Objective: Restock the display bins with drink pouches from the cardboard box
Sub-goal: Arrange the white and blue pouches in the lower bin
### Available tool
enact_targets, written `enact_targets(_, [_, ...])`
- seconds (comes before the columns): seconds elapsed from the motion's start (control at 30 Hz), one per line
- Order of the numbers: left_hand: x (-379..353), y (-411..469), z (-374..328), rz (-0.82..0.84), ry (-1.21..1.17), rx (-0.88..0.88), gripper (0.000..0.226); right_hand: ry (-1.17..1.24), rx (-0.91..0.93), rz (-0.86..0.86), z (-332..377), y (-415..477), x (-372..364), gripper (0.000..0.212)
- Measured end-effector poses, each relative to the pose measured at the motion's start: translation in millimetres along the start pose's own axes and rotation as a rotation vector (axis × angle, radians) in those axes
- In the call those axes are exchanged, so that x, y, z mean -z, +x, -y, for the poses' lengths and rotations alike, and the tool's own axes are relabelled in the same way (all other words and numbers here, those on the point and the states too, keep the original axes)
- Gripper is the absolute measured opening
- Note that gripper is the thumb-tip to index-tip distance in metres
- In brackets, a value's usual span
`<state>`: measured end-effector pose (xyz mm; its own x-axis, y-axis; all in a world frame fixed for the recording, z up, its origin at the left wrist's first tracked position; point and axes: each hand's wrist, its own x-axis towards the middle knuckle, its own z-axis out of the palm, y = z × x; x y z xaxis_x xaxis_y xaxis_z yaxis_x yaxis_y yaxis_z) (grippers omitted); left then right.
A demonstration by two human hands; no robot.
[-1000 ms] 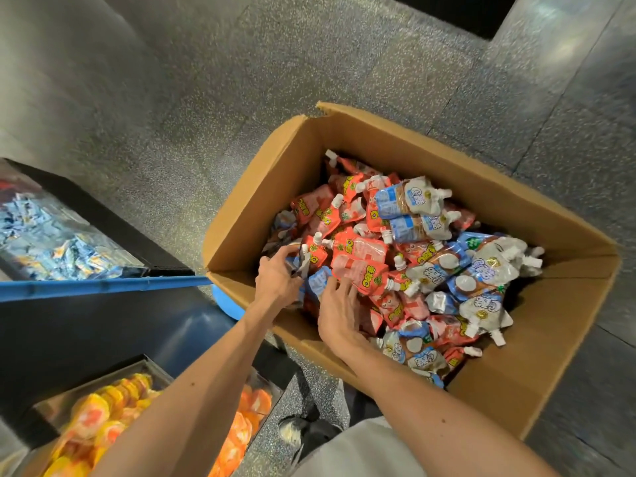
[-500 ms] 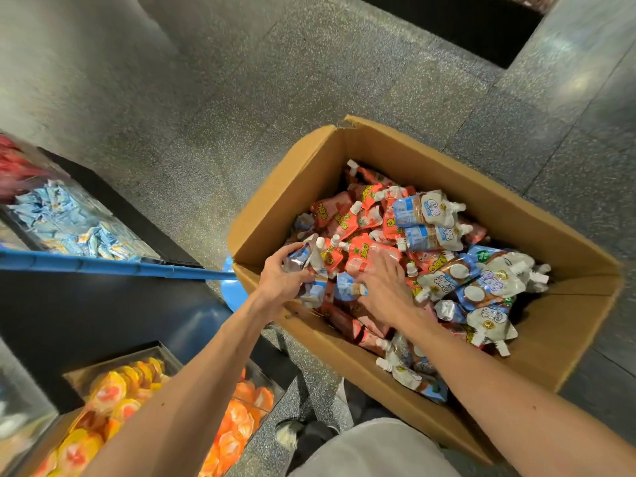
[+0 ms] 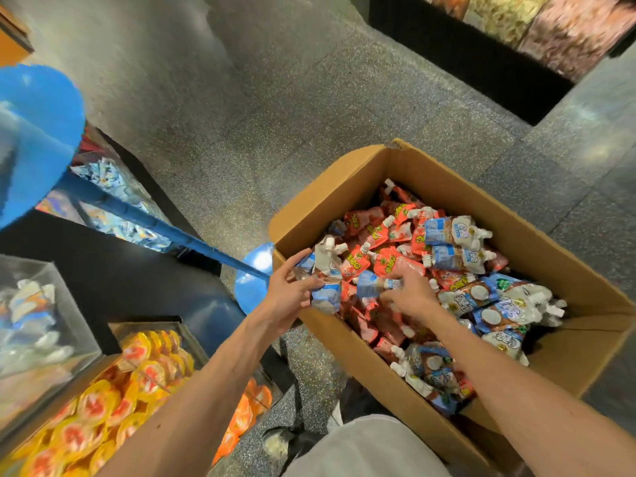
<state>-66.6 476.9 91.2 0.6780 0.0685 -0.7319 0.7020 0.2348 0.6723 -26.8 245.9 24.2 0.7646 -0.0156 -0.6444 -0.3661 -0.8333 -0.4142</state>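
Note:
An open cardboard box [image 3: 347, 187] stands on the floor, full of spouted drink pouches, red ones [image 3: 389, 261] and blue-and-white ones [image 3: 454, 232]. My left hand [image 3: 289, 290] grips a bunch of blue-and-white pouches [image 3: 327, 280] at the box's near left corner. My right hand [image 3: 409, 294] is down in the pile beside it, fingers curled round another blue pouch [image 3: 370, 284]. A clear display bin [image 3: 38, 325] at the left edge holds blurred blue-and-white pouches.
Bins of yellow and orange packets [image 3: 113, 397] lie at the bottom left, a bin of pale blue packets [image 3: 113, 187] further back. A blue pole with round plates [image 3: 165, 228] slants between them, its lower plate against the box. Grey speckled floor surrounds the box.
My left hand has lifted its bunch of pouches a little higher. My right hand has come off the red pouches and closed on a blue one. The view has tilted up and left.

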Motion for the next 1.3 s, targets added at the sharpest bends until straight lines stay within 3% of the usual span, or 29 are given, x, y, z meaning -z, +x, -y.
enact_targets(0.13, [20, -20, 0, 0.058, -0.143, -0.061, 0.061, 0.093, -0.021, -0.148, 10, -17, 22, 0.04])
enact_targets(0.27, [40, -42, -5, 0.117, -0.274, -0.071, 0.061, 0.635, -0.021, 0.04, 37, -56, 25, 0.051])
enact_targets(0.37, [55, -71, -11, 0.157, -0.33, -0.111, 0.067, 0.913, 0.065, 0.219, 80, -103, 28, 0.032])
enact_targets(0.47, [68, -111, -22, 0.154, -0.376, -0.215, 0.068, 1.091, 0.09, 0.391, 128, -148, 22, 0.021])
enact_targets(0.6, [104, -171, -37, 0.135, -0.453, -0.383, 0.056, 1.242, 0.203, 0.577, 194, -197, -1, 0.035])
enact_targets(0.73, [160, -231, -41, 0.04, -0.436, -0.554, 0.057, 1.155, 0.358, 0.685, 251, -242, -37, 0.036])
enact_targets(0.8, [188, -254, -34, -0.053, -0.454, -0.619, 0.059, 1.047, 0.446, 0.73, 277, -262, -61, 0.072])
enact_targets(0.87, [216, -270, -25, -0.163, -0.457, -0.669, 0.063, 1.009, 0.492, 0.772, 302, -283, -86, 0.094])
enact_targets(0.93, [242, -286, -15, -0.275, -0.458, -0.713, 0.068, 0.954, 0.534, 0.809, 324, -303, -109, 0.087])
enact_targets(1.03, [276, -309, -1, -0.4, -0.415, -0.754, 0.067, 0.913, 0.613, 0.82, 348, -328, -139, 0.039])
enact_targets(1.17, [307, -324, 14, -0.457, -0.306, -0.757, 0.062, 0.873, 0.592, 0.834, 367, -343, -165, 0.039])
enact_targets(1.3, [321, -323, 11, -0.491, -0.384, -0.755, 0.046, 0.808, 0.553, 0.801, 386, -339, -176, 0.046])
